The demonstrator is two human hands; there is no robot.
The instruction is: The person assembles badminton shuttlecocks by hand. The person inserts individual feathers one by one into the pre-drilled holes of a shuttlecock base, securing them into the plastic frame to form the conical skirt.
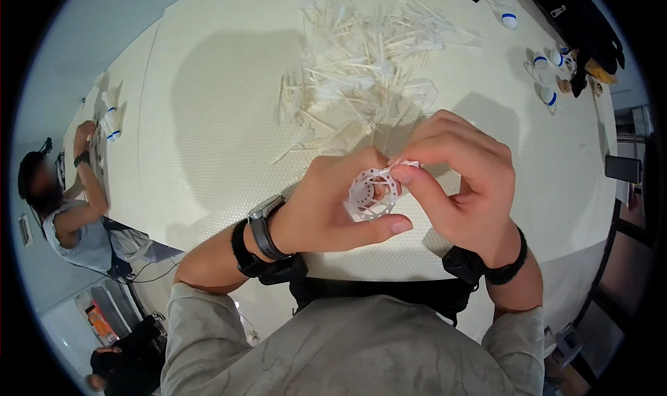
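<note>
My left hand (321, 203) is curled around a short white plastic cylinder (359, 196) with rows of small round holes around its rim. Its open end faces up, and my left thumb lies along the near side. At the cylinder's far right edge, my right hand (467, 177) pinches a thin white piece (410, 163) between thumb and forefinger. Whether that piece is joined to the cylinder is too small to tell. Beyond both hands lies a loose pile of thin pale sticks (365, 66) mixed with translucent film.
Small white-and-blue containers (549, 96) stand at the far right of the white table (222, 153), beside a black bag (577, 21). At the left edge a person (80, 215) works near more white-and-blue pieces (111, 126). Another person in black (128, 358) is at lower left.
</note>
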